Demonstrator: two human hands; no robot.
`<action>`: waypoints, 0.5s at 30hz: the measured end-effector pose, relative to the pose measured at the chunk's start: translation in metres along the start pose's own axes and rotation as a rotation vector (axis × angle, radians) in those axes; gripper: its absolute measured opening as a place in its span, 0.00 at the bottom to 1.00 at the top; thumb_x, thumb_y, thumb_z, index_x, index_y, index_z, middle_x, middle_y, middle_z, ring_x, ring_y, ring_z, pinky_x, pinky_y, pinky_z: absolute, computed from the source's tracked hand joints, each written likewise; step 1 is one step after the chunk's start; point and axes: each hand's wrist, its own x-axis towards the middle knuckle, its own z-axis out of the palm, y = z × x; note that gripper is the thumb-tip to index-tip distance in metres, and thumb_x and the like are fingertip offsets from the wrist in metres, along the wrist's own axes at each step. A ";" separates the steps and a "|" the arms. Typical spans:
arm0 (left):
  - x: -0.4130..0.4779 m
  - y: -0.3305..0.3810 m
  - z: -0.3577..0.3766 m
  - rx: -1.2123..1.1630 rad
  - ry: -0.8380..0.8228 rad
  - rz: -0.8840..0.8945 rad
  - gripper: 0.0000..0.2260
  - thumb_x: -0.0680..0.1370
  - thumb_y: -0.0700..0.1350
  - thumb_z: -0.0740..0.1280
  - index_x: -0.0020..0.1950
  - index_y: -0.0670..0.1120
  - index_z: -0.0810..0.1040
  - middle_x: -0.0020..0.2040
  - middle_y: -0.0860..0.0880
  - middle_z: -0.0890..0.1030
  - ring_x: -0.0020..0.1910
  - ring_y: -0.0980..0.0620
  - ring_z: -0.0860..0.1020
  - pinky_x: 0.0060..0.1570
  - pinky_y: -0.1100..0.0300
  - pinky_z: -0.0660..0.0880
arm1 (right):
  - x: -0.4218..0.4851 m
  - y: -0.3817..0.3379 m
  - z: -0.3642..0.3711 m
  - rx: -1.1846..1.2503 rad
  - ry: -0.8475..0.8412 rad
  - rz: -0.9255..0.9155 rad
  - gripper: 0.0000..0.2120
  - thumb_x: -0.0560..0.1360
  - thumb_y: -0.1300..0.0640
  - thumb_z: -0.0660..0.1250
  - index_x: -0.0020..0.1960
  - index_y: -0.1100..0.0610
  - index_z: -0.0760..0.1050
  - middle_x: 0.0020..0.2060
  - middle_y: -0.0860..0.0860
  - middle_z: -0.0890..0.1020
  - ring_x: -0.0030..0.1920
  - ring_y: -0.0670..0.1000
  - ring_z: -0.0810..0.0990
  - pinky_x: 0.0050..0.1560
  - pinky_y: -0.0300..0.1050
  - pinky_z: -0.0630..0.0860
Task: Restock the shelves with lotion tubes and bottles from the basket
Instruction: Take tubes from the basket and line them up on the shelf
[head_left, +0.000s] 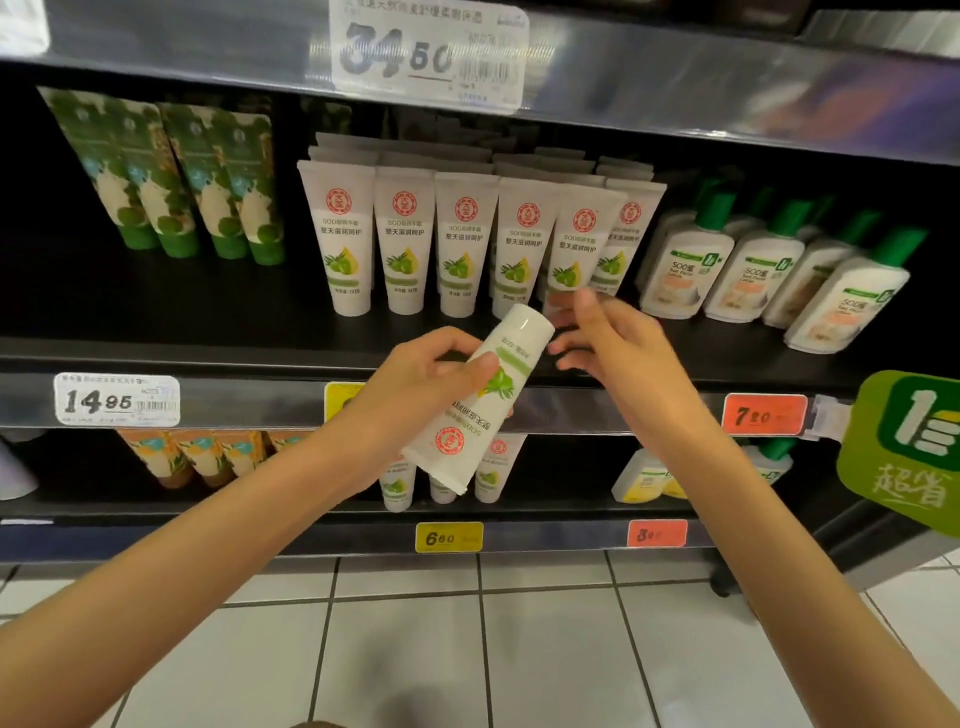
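My left hand (431, 371) grips a white lotion tube (475, 410) with a red seal and green olives, tilted with its cap up toward the shelf. My right hand (605, 338) hovers just right of the cap, fingers spread and relaxed, holding nothing. Behind them, several matching white tubes (405, 239) stand cap-down in rows on the middle shelf (208, 353). The rightmost front tube (579, 244) leans. The basket is out of view.
Green patterned tubes (171, 176) stand at the shelf's left, with bare shelf between them and the white tubes. White bottles with green caps (753, 265) lean at the right. A lower shelf (311, 535) holds more tubes and bottles. A green promo sign (909, 441) juts out at right.
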 end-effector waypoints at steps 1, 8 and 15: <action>0.003 0.002 0.003 0.079 0.009 0.032 0.01 0.75 0.48 0.65 0.46 0.53 0.76 0.42 0.48 0.85 0.41 0.52 0.84 0.43 0.54 0.80 | -0.005 -0.007 0.002 0.023 -0.130 0.023 0.14 0.76 0.48 0.59 0.54 0.55 0.76 0.44 0.50 0.81 0.39 0.41 0.79 0.41 0.34 0.77; 0.014 0.008 -0.009 0.476 -0.160 0.016 0.06 0.70 0.54 0.69 0.46 0.58 0.78 0.41 0.55 0.85 0.40 0.60 0.82 0.37 0.67 0.78 | -0.015 -0.011 -0.012 -0.141 -0.267 0.091 0.09 0.74 0.56 0.66 0.50 0.59 0.78 0.39 0.49 0.82 0.37 0.39 0.79 0.37 0.30 0.75; 0.020 0.019 -0.003 -0.300 0.065 -0.167 0.16 0.70 0.42 0.70 0.57 0.42 0.76 0.50 0.44 0.84 0.45 0.51 0.84 0.40 0.62 0.81 | -0.026 0.004 -0.027 -0.009 -0.149 0.195 0.10 0.71 0.56 0.70 0.51 0.56 0.76 0.48 0.53 0.83 0.48 0.48 0.83 0.49 0.41 0.81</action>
